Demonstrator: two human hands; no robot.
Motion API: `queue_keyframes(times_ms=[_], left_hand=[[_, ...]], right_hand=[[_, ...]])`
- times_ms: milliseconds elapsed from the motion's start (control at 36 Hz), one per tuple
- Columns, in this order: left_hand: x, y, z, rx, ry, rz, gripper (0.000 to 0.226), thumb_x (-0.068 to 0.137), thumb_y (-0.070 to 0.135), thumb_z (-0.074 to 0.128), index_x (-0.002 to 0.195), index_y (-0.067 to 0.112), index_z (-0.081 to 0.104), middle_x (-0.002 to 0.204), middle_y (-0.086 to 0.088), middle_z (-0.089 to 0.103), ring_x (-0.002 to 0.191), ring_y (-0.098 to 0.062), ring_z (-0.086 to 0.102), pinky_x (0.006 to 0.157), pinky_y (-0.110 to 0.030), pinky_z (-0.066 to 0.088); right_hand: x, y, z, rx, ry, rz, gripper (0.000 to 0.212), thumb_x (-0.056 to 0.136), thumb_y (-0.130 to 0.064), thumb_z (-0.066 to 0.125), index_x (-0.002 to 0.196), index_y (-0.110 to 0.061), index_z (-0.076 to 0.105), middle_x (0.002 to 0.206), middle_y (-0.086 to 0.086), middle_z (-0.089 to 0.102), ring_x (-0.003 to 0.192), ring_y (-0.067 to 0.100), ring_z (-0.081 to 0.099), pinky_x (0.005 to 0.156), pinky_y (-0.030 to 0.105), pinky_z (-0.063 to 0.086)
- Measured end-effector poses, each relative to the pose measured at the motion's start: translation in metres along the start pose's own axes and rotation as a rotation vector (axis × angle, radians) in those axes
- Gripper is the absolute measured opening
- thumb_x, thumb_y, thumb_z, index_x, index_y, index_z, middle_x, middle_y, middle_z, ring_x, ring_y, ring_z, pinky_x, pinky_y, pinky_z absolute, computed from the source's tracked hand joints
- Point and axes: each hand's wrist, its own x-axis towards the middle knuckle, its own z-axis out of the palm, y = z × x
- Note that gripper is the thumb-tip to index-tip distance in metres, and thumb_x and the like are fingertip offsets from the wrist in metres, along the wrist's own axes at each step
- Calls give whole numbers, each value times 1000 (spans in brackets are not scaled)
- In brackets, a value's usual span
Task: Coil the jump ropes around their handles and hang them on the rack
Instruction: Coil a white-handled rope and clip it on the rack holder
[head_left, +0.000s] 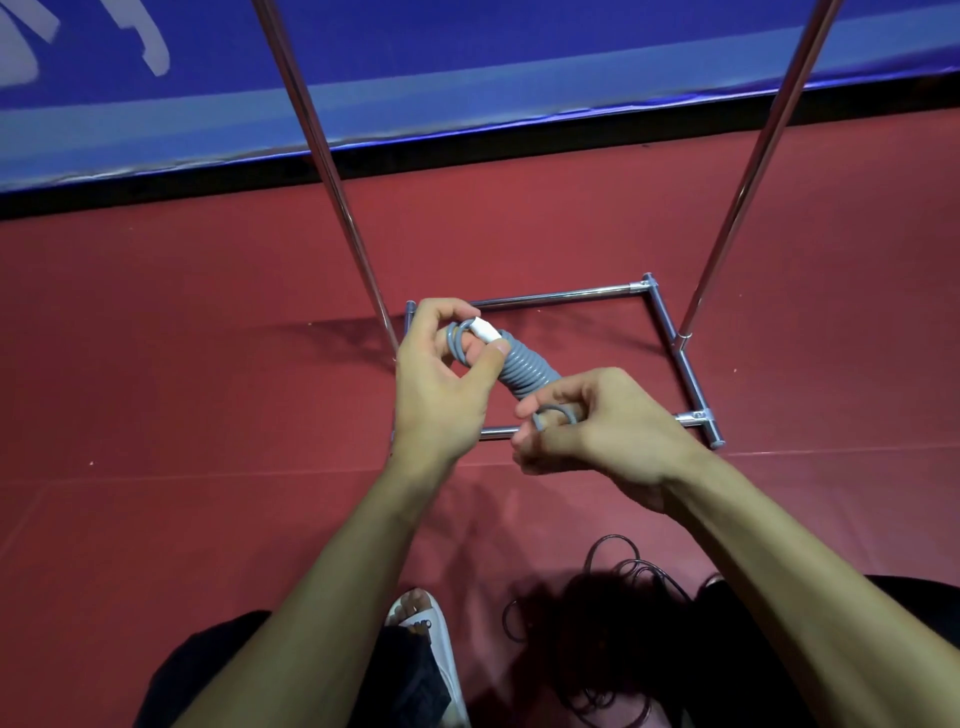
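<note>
A grey jump rope (524, 366) is wound in tight coils around its white handles, whose white tip (484, 329) shows at the upper end. My left hand (441, 384) grips that upper end, thumb pressed on the coils. My right hand (592, 426) holds the lower end, with a grey loop of rope around a finger. Both hands are above the base of the chrome rack (670, 332), whose two uprights rise out of the top of the view.
A dark jump rope (623, 577) lies loose in tangled loops on the red floor near my feet. My foot in a white sandal (426, 623) is at the bottom centre. A blue barrier (467, 78) runs behind the rack.
</note>
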Motion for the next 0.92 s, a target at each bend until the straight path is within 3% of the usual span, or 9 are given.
queue_keyframes(times_ms=[111, 222, 306, 417, 472, 611, 667, 750, 917], left_hand=[[2, 1, -3, 31, 23, 18, 21, 75, 10, 67, 92, 18, 55, 70, -3, 49, 65, -14, 48, 69, -49, 49], [0, 0, -3, 48, 8, 13, 20, 76, 13, 69, 88, 22, 56, 73, -1, 56, 67, -14, 52, 70, -51, 51], [-2, 0, -1, 60, -2, 7, 19, 77, 14, 69, 86, 24, 56, 71, 3, 58, 65, -11, 54, 68, -46, 50], [-1, 1, -2, 10, -24, -47, 17, 75, 16, 70, 86, 21, 58, 71, -3, 60, 68, -14, 56, 72, -50, 52], [-1, 3, -2, -26, -44, -67, 17, 75, 16, 70, 86, 18, 58, 72, -3, 63, 70, -15, 58, 74, -49, 53], [-3, 4, -2, 48, -120, -20, 15, 83, 4, 70, 90, 10, 58, 64, 11, 59, 59, -3, 50, 61, -17, 40], [-3, 4, -2, 63, -157, -25, 14, 85, 2, 67, 91, 10, 58, 61, 14, 57, 58, -2, 49, 60, -18, 41], [-5, 6, -1, 23, -196, -26, 14, 84, 11, 63, 95, 19, 59, 74, 9, 64, 72, -10, 59, 71, -34, 51], [-8, 6, -1, -127, -281, -116, 34, 81, 26, 69, 113, 23, 60, 93, 5, 66, 90, -8, 62, 84, -29, 53]], right_hand=[[-3, 1, 0, 43, -94, -13, 38, 67, 19, 76, 99, 3, 64, 90, 15, 75, 89, 26, 73, 85, 35, 59], [0, -2, 7, -57, 2, -101, 4, 88, 1, 67, 85, 2, 64, 76, 21, 72, 64, 23, 67, 63, 27, 58], [3, 3, 5, -520, 148, -274, 31, 97, -22, 58, 68, -12, 59, 56, 3, 65, 49, 17, 57, 57, 28, 47], [4, 8, 6, -955, 404, -435, 40, 92, -53, 30, 69, -23, 45, 65, -1, 55, 68, 28, 48, 61, 41, 34], [4, 7, 7, -958, 456, -525, 37, 92, -51, 29, 67, -25, 38, 70, -6, 41, 71, 23, 39, 61, 37, 27], [6, 10, 4, -681, 327, -425, 29, 102, -29, 42, 77, -16, 50, 98, -3, 43, 82, 22, 48, 74, 38, 43], [3, 8, 4, -678, 287, -397, 25, 102, -27, 42, 80, -18, 51, 105, -4, 44, 81, 20, 53, 75, 39, 45], [1, 7, 7, -731, 284, -398, 23, 101, -30, 41, 79, -27, 48, 108, -7, 43, 81, 22, 55, 77, 41, 47], [2, 6, 6, -744, 349, -384, 34, 97, -40, 34, 97, -19, 61, 108, -7, 44, 93, 22, 55, 80, 44, 48]])
